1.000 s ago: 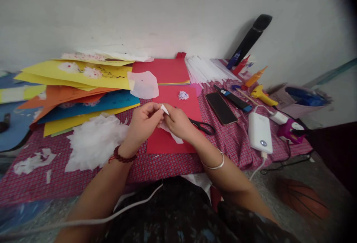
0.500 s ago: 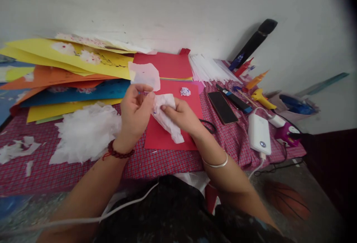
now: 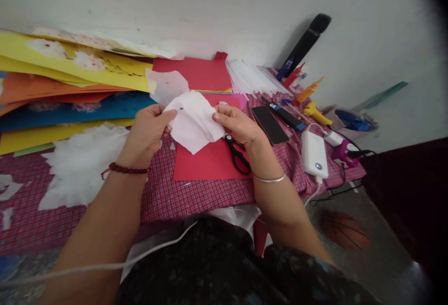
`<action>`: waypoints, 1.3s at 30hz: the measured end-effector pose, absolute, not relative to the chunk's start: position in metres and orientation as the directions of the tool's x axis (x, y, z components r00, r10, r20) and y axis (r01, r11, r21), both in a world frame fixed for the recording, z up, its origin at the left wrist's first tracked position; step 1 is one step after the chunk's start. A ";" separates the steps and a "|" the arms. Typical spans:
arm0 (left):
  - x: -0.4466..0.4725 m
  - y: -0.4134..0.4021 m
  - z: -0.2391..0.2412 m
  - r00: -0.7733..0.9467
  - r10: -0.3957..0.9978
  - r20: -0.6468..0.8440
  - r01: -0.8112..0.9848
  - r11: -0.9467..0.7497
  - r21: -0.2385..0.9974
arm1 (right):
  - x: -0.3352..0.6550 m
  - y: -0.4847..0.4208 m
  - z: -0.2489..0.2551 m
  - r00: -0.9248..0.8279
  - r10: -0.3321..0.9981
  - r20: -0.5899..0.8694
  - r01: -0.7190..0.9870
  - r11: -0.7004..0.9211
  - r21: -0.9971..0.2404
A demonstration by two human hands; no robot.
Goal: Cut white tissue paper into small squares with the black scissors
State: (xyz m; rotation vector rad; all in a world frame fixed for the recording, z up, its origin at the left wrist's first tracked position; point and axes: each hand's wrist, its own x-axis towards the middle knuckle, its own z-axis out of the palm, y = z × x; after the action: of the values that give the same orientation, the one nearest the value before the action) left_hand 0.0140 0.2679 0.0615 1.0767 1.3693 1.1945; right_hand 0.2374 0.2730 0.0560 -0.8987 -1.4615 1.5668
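Note:
A thin white sheet of tissue paper [image 3: 196, 123] with a small blue mark is spread between my two hands. My left hand [image 3: 149, 130] pinches its left edge, and my right hand [image 3: 236, 123] pinches the right edge. Beneath it lies a red sheet of card [image 3: 210, 165]. Black-handled scissors [image 3: 238, 155] rest on that card, just under my right hand. Behind the held paper sits another pale tissue piece [image 3: 168, 83]. A small speckled clump [image 3: 224, 103] shows partly beyond my right fingers.
Left of me lie a pile of white tissue [image 3: 84, 160] and stacked coloured cards [image 3: 115, 109]. On the right are a phone [image 3: 270, 124], a box cutter [image 3: 285, 114], a white power bank [image 3: 315, 154] and a yellow glue gun [image 3: 317, 113]. White sticks [image 3: 255, 79] lie near the wall.
The crumpled, folded tissue is now opened out flat between my hands, which have moved apart. The scissors have come into fuller view, and the whole scene has shifted slightly left.

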 end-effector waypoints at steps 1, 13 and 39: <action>0.013 0.269 0.060 -0.150 0.982 -0.118 0.014 0.122 0.992 | 0.238 0.275 0.055 -0.435 0.900 0.012 -0.053 -0.012 -0.998; 0.018 0.253 0.058 -0.162 0.789 0.593 0.533 -0.436 0.725 | 0.223 0.275 0.051 -0.103 0.972 0.210 0.390 0.234 -0.891; 0.050 0.244 0.045 0.133 0.975 0.177 -0.257 -0.138 0.956 | 0.203 0.256 0.061 -0.201 0.964 0.177 -0.094 0.161 -0.983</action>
State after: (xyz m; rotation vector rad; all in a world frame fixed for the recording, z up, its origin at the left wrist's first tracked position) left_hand 0.0499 0.2439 0.0449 1.2046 0.8327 1.3145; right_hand 0.2028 0.2560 0.0613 -0.9193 -1.3779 1.2646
